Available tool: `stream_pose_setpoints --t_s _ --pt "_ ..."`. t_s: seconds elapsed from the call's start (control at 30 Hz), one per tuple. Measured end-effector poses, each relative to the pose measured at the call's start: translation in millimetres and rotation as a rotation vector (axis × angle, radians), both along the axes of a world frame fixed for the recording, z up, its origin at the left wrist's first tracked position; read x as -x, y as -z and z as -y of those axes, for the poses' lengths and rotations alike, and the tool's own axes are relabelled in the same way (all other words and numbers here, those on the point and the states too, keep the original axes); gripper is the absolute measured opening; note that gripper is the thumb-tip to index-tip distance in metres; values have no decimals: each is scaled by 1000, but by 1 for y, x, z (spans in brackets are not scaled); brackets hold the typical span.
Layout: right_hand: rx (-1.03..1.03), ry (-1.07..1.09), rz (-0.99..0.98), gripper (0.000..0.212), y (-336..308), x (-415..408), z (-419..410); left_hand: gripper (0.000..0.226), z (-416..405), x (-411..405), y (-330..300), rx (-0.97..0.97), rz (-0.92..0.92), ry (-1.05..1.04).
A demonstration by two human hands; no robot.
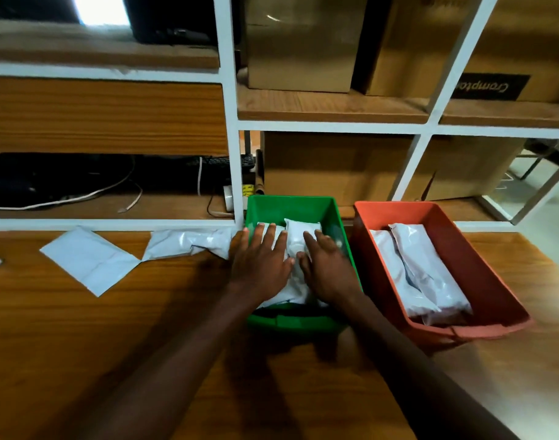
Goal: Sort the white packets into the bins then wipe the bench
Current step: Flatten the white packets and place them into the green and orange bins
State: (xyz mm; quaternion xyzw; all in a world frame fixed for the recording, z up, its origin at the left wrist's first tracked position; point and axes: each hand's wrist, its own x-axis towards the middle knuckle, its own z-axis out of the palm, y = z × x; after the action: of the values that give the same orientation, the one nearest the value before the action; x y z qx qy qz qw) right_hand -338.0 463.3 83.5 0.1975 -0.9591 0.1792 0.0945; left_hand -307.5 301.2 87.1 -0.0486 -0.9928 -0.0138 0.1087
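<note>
white packets are lying in the green bin at the centre of the head view, and both hands are pressing flat on top of them. the left hand is resting with straight, slightly spread fingers over the left part of the pile, and the right hand is lying beside it, fingers straight, thumbs nearly meeting. right of centre, the orange bin is sitting just beside the green one and is holding two long white packets side by side. on the wooden bench at left, a flat square packet is lying apart from the bins, and a crumpled packet is reaching up to the green bin's left wall. a shelf unit with cardboard boxes is filling the upper frame.
</note>
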Motion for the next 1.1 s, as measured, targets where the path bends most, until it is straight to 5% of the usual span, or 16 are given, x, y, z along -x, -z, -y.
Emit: stream_pose_setpoints --t_s 0.23,0.5,0.77,1.1 --pt "384 -114 -251 50 -11 -101 -3 60 8 -129 -13 -334 -182 -110" --pt "522 -328 -190 42 13 -195 22 55 22 -282 10 -508 -254 -378" --pt "448 -559 8 50 41 -270 87 56 58 -392 35 -528 -276 -711" --pt "366 -686 101 63 58 -344 239 60 184 -476 51 -539 -321 -843"
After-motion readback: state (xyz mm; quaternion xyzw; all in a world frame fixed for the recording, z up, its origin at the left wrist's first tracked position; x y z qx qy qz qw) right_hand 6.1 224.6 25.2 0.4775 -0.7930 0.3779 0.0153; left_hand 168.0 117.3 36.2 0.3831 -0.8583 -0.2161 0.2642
